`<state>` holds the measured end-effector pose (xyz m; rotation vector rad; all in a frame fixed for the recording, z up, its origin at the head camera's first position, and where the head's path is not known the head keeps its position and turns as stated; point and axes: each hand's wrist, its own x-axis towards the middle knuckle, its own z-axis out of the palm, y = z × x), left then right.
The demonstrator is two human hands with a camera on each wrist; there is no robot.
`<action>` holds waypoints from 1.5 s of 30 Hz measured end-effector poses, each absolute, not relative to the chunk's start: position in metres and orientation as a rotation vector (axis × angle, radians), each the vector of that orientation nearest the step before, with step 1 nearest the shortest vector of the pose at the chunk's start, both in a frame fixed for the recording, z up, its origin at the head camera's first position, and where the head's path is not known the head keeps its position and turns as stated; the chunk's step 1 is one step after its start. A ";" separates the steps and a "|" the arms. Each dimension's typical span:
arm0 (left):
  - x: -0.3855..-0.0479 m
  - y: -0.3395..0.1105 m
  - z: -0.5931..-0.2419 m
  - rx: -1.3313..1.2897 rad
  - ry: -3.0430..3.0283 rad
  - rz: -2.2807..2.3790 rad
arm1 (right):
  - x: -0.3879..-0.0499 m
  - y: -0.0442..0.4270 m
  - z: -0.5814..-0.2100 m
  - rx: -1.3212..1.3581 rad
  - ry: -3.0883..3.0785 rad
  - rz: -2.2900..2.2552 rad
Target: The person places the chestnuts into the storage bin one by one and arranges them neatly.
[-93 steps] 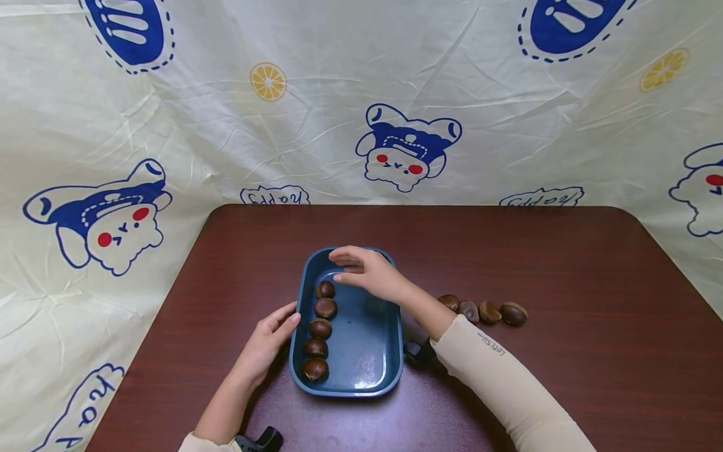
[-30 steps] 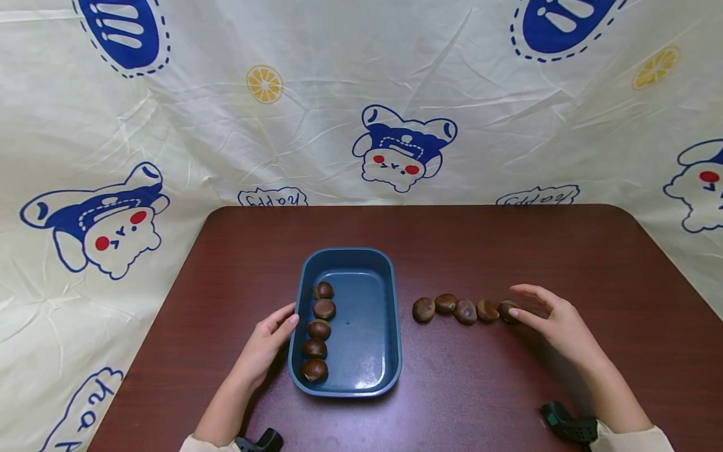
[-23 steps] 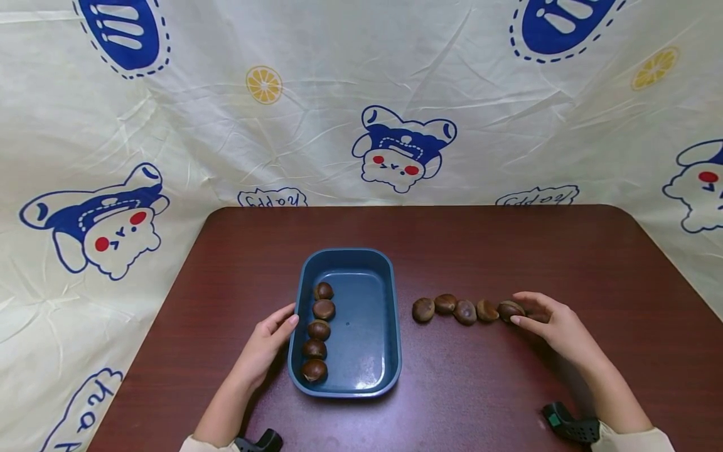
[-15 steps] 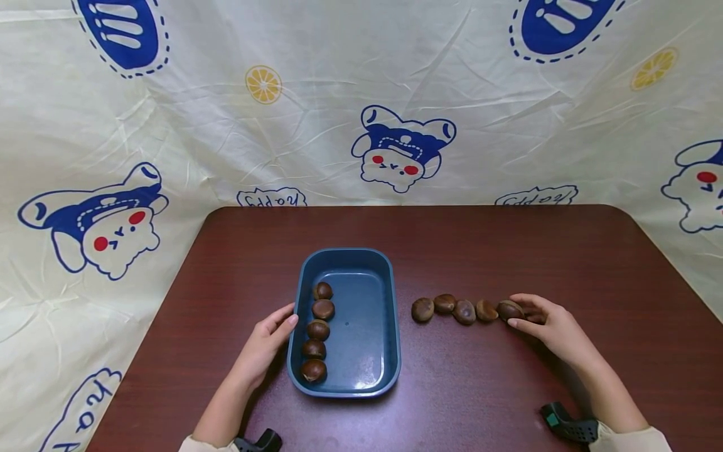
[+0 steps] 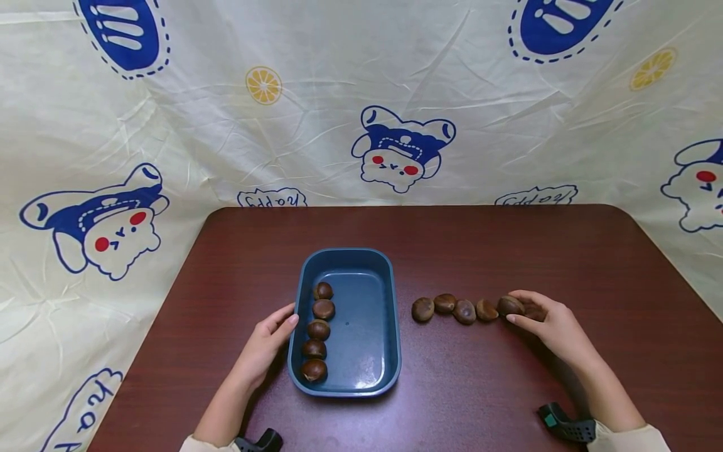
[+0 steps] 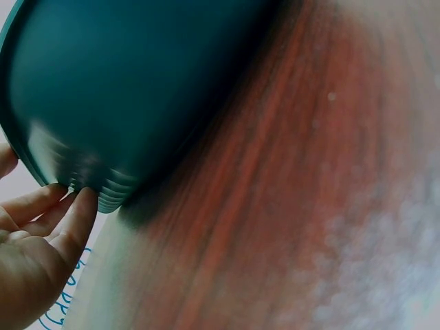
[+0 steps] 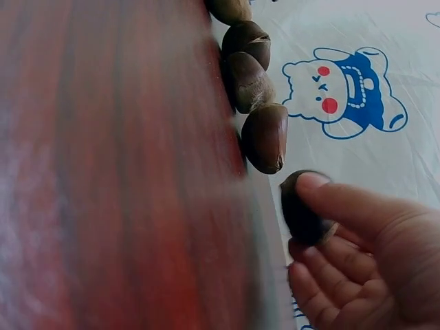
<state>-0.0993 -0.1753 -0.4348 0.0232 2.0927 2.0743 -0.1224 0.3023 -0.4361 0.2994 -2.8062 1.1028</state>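
I am pinching a single chestnut [image 5: 511,306] between the thumb and curled fingers of my right hand [image 5: 556,326], just beside the end of a row of four chestnuts [image 5: 464,312] that is lying on the table [image 5: 452,389]; whether it is lifting clear, I cannot tell. My left hand [image 5: 268,336] is gripping nothing: its fairly straight fingers are resting against the outer side of the blue tray [image 5: 361,333], seemingly steadying it. Inside, five chestnuts [image 5: 319,330] are already forming a line along the left wall. I am judging the work about half done: five are sitting in, while the pinched one and the row are waiting outside
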 end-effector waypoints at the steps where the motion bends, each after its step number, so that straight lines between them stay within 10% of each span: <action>1: -0.099 -0.175 -0.435 0.023 2.097 2.077 | -0.122 0.301 -0.434 0.301 -2.798 1.097; 45: -0.100 -0.176 -0.438 0.025 2.102 2.082 | -0.131 0.151 -0.386 0.894 -2.654 1.426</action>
